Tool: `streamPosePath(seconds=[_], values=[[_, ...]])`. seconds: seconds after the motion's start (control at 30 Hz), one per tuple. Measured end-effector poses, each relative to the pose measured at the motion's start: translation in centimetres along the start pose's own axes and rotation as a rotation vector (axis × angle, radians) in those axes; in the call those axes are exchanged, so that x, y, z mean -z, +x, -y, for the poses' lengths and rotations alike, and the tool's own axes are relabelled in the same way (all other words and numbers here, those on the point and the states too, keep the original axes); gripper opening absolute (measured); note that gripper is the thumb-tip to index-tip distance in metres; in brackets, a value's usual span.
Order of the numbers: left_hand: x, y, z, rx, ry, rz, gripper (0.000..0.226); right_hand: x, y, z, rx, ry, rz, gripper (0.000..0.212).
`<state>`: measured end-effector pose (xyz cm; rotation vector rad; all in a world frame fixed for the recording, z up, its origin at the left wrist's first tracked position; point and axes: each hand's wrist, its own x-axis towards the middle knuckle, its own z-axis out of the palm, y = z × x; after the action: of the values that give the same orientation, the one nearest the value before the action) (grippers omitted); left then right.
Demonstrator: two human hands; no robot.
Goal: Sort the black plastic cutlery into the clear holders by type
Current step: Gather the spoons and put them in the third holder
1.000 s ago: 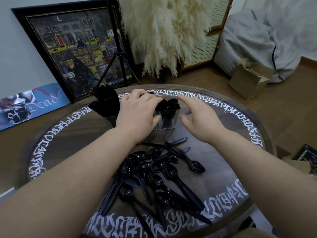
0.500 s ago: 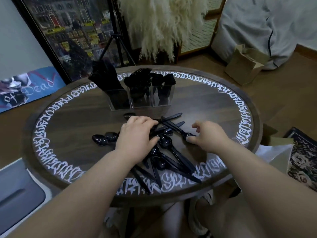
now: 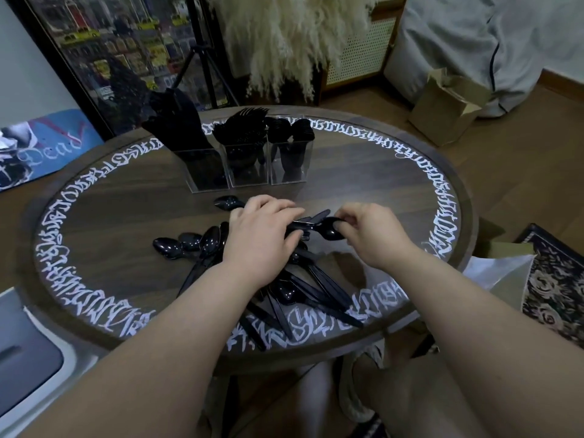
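Three clear holders stand in a row at the table's far side: the left holder (image 3: 205, 172) with knives, the middle holder (image 3: 246, 167) with forks, the right holder (image 3: 289, 164) with spoons. A pile of loose black spoons (image 3: 300, 289) lies near the front edge, with more spoons (image 3: 189, 245) spread to the left. My left hand (image 3: 262, 238) is closed around the handles of several spoons over the pile. My right hand (image 3: 369, 235) pinches the bowl of a black spoon (image 3: 328, 229) between thumb and fingers, just right of the left hand.
The round wooden table (image 3: 410, 172) has white lettering around its rim. Behind it are a tripod (image 3: 202, 58), a framed picture (image 3: 104, 42) and pampas grass (image 3: 290, 36). A cardboard box (image 3: 445, 109) and a grey beanbag (image 3: 505, 42) sit at the right.
Both hands came back from the holders to the spoon pile. The left hand has closed on several handles, and the right hand has picked up a spoon by its bowl.
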<state>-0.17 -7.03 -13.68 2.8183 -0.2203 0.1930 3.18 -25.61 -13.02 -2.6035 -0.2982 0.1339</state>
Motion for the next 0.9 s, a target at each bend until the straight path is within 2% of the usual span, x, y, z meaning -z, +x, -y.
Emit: streamPosePath(seconds=[0.13,0.23,0.3,0.33,0.4,0.47,0.63,0.7,0.9], values=[[0.8,0.5,0.5,0.013,-0.006,0.071,0.036,0.3,0.2,0.8,0.105,0.083,-0.157,0.013],[1.3,0.5,0.9,0.019,-0.112,0.123,0.032,-0.1,0.5,1.9,0.092,0.225,-0.262,0.01],[1.6,0.5,1.4,0.078,-0.131,0.067,0.027,-0.5,0.7,2.5,0.032,0.349,-0.281,0.023],[1.9,0.5,1.8,0.121,-0.13,0.028,0.025,-0.7,0.8,2.6,0.018,0.347,-0.253,0.03],[2.2,0.3,2.9,0.198,-0.142,-0.015,0.021,-1.4,1.1,2.5,0.042,0.156,-0.141,0.036],[2.1,0.0,4.2,0.258,-0.194,-0.003,0.017,-2.4,1.5,2.4,0.096,-0.041,-0.045,0.04],[2.1,-0.7,5.7,0.32,-0.27,0.032,0.02,-4.8,2.5,2.5,0.182,-0.214,0.092,0.061],[2.3,-0.8,6.0,0.325,-0.257,0.026,0.022,-5.3,2.9,2.6,0.187,-0.263,0.129,0.059],[2.7,-1.0,7.2,0.339,-0.281,0.009,0.025,-5.3,3.5,3.2,0.148,-0.262,0.079,0.025]])
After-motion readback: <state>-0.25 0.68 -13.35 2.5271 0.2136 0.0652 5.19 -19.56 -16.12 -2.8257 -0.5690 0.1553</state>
